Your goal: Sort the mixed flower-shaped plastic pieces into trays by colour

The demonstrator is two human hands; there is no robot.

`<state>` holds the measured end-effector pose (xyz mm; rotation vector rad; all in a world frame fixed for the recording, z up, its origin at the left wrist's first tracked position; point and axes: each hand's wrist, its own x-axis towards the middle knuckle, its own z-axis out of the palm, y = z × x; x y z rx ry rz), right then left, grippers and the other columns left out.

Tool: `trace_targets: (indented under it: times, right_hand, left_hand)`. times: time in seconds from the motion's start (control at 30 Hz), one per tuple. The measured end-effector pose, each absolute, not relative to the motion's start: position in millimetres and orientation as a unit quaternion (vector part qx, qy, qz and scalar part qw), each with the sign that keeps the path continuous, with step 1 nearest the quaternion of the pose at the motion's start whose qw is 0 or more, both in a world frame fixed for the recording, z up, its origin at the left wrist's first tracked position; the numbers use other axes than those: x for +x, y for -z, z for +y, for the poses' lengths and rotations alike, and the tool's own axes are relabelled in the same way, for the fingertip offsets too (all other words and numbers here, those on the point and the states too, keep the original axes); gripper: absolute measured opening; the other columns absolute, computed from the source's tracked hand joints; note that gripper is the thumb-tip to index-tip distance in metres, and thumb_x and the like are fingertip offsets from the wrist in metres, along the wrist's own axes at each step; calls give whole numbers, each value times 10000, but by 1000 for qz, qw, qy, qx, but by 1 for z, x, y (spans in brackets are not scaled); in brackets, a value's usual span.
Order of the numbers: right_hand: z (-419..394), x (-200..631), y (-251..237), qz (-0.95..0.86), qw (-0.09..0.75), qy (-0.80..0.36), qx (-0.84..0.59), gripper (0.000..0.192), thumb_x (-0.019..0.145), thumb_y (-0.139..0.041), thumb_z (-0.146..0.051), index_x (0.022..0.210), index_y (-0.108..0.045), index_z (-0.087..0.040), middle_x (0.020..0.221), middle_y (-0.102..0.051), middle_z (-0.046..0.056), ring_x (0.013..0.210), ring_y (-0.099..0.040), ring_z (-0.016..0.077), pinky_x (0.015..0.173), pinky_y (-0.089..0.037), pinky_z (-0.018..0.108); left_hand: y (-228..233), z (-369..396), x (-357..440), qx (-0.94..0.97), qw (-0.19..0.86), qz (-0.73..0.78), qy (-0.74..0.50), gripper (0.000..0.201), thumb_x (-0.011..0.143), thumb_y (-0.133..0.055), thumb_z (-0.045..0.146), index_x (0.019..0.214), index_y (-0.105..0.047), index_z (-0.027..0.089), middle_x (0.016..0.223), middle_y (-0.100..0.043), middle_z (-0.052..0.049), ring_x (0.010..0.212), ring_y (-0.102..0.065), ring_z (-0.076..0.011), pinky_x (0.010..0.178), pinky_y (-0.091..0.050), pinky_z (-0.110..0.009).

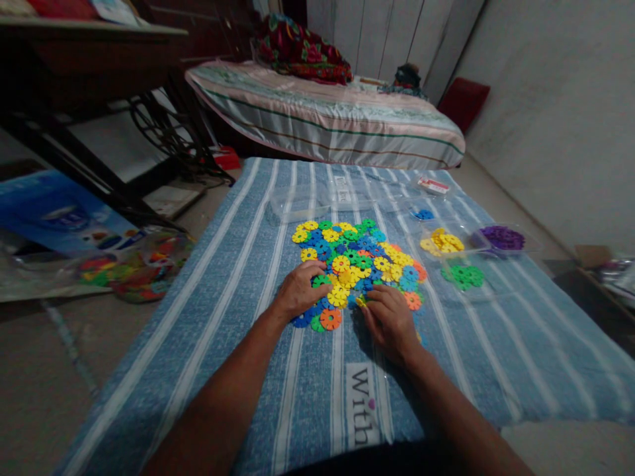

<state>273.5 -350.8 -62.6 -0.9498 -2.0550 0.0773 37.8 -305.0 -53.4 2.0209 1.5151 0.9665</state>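
Observation:
A loose pile of notched plastic flower-shaped discs (351,256) in yellow, green, blue and orange lies on the striped blue cloth. My left hand (297,291) rests at the pile's left edge with its fingers apart. A green disc (321,280) shows between its thumb and forefinger, not visibly gripped. At the near right side of the pile, my right hand (391,318) pinches a yellow disc (361,302) between thumb and fingers. The other fingers of that hand are curled and partly hidden.
To the right, clear plastic trays hold sorted discs: yellow (443,242), purple (501,238), green (463,276) and blue (423,215). A clear tray (300,203) stands behind the pile. Bags of coloured pieces (149,264) lie on the floor at left, near a sewing-machine stand (163,125).

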Motion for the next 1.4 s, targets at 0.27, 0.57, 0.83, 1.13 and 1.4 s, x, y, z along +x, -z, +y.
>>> trace_targets:
  times: [0.27,0.57,0.83,1.13,1.4]
  right_hand:
    - [-341,289,56,-817,424,-56,-388,144,917,-538,-201,805,-628,-205,917,-682,86,995,-621,239,887,-508,418]
    - [-256,387,3,-711,428,215,-515,132,872,-547,-255,793,-629,-188,823,-661,100,833,-624,265,801,-501,440]
    - [-294,320,37,-818,409,61,-401,92,888,-567,-202,902,-658,-209,945,-657,89,1001,-595,249,917,-477,407]
    - [-327,240,47,-894,241,-22,-378,373,822,-726,-395,1086,-649,-142,1295,-539,187,1311,-389,376,1029,-390,543]
    - [-334,239,62,-886,254,-7,-389,205,836,-702,-263,991,-669,-132,1273,-569,162,1326,-390,356,1054,-377,519]
  left_hand:
    - [51,-302,35,706,247,546,-378,118,706,-641,315,707,-633,198,1037,-715,-85,1002,-662,-230,964,-501,-377]
    - [52,-300,33,705,240,548,-381,105,723,-611,307,701,-644,209,1015,-727,-65,959,-671,-215,949,-514,-364]
    - [56,-299,34,697,231,556,-389,112,738,-595,305,731,-650,207,1007,-728,-55,961,-672,-207,958,-508,-363]
    - [54,-300,36,684,226,569,-396,126,767,-585,300,791,-670,210,995,-727,-51,975,-666,-204,967,-504,-351]
    - [56,-300,38,695,201,569,-391,122,790,-573,277,801,-675,210,943,-716,-42,934,-665,-195,915,-517,-323]
